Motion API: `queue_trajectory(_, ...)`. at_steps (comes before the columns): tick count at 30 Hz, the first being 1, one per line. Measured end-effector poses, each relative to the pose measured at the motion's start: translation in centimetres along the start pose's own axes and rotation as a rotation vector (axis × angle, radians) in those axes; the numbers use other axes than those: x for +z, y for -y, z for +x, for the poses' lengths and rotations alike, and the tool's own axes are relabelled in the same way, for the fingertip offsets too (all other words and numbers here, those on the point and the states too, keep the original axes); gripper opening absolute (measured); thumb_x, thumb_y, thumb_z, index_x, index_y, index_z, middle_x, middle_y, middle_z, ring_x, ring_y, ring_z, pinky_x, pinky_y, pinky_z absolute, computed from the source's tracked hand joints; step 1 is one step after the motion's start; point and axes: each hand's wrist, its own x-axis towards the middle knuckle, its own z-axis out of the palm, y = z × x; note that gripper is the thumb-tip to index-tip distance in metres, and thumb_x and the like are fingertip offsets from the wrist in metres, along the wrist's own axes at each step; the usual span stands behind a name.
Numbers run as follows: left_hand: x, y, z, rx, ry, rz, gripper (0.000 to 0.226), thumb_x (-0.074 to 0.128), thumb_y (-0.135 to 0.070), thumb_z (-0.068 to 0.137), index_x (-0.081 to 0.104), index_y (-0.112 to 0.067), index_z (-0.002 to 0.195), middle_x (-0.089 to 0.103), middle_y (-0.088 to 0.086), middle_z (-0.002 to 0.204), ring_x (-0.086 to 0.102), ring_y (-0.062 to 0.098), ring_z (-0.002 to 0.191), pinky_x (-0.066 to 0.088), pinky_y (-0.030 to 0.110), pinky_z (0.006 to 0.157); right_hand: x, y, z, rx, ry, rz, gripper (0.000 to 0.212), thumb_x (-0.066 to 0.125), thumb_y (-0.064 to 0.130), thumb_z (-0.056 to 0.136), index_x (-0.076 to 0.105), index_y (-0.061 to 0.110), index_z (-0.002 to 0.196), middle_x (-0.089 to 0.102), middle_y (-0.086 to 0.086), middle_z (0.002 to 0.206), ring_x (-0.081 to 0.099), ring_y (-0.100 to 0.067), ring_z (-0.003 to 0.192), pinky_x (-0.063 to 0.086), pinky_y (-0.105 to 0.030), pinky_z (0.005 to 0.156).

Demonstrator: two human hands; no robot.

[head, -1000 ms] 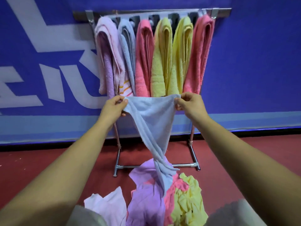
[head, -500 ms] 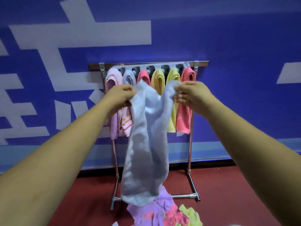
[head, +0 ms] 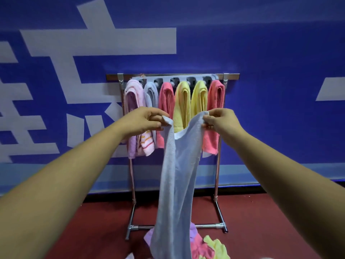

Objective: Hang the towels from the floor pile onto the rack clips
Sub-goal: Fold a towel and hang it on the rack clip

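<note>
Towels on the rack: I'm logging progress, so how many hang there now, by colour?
Pale pink towel: 1
Light blue hanging towel: 1
Coral towels: 2
Yellow towels: 2
Total on the rack: 6
Not counted: the held light blue towel, not yet clipped.

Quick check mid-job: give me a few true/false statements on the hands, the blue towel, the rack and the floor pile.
1. The left hand and the right hand each pinch a top corner of the blue towel. True.
2. The blue towel is clipped on the rack. False: it hangs from the hands, in front of the rack.
3. Two yellow towels hang side by side on the rack. True.
4. No towels lie on the floor. False: a pile lies at the rack's foot.
</note>
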Motion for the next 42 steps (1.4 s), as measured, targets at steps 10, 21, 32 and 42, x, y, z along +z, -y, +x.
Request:
queue_trajectory(10,1.4,-2.4,0.7,0.105,-0.166,0.238,0.015,0.067,-0.029,0.092,0.077,-0.018,0.097,0.071,0.005,0.078,0.057,0.006,0.065,0.046,0.020,0.067,2.2,1.8,-1.3,-0.143,0.156,0.079,0.009,0.066,-0.003,0.092,0.064,-0.007,0.100,0.067,-0.022,0.080,0.065,-0.028,0.070,0.061,-0.037,0.070)
queue_trajectory(21,2.4,-4.4,0.8,0.088,-0.191,0.181,0.016,0.068,-0.028,0.092,0.077,-0.015,0.094,0.064,-0.014,0.066,0.053,-0.002,0.063,0.043,0.019,0.068,2.7,2.6,-1.8,-0.227,0.300,0.084,0.017,0.067,0.015,0.096,0.073,-0.001,0.098,0.069,-0.009,0.077,0.062,-0.020,0.070,0.055,-0.029,0.072)
queue_trajectory(32,0.9,-0.4,-1.7,-0.208,0.149,0.172,0.032,0.073,-0.045,0.085,0.074,-0.013,0.086,0.069,0.008,0.093,0.058,0.018,0.089,0.046,0.030,0.092,1.7,2.5,-0.9,-0.111,0.005,-0.075,0.023,0.045,0.024,0.101,0.051,0.016,0.081,0.047,0.001,0.077,0.043,-0.012,0.070,0.039,-0.028,0.065)
queue_trajectory(42,-1.3,-3.7,-1.2,0.015,-0.244,-0.323,0.015,0.067,-0.011,0.088,0.060,-0.009,0.076,0.067,-0.005,0.068,0.063,0.005,0.069,0.053,0.015,0.066,1.4,4.3,-0.3,0.058,0.054,0.475,0.016,0.049,0.010,0.093,0.054,0.008,0.078,0.044,0.004,0.055,0.041,-0.010,0.051,0.034,-0.025,0.051)
